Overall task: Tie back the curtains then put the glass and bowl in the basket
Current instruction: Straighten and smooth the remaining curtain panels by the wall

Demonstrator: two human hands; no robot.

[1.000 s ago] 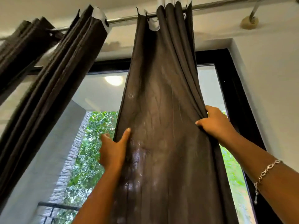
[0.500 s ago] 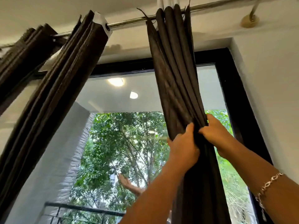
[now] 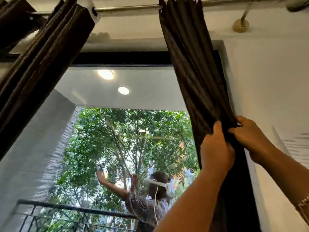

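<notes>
A dark brown curtain (image 3: 197, 77) hangs from a metal rod (image 3: 127, 8) and is bunched into a narrow bundle against the window's right edge. My left hand (image 3: 215, 149) grips the bundle from the left at about mid height. My right hand (image 3: 249, 138) holds the same bundle from the right, fingers curled into the folds. The two hands nearly meet around the fabric. A second dark curtain (image 3: 41, 61) hangs gathered at the upper left. No glass, bowl or basket is in view.
The large window pane (image 3: 117, 148) shows trees and reflects a person with raised arms. A black window frame (image 3: 120, 58) runs across the top. A white wall (image 3: 270, 84) stands to the right, with a rod bracket (image 3: 240, 25) above.
My left hand swept the spread curtain rightwards and gathered it into a tight bundle beside my right hand. Both hands and the bundle have shifted further right, uncovering the window.
</notes>
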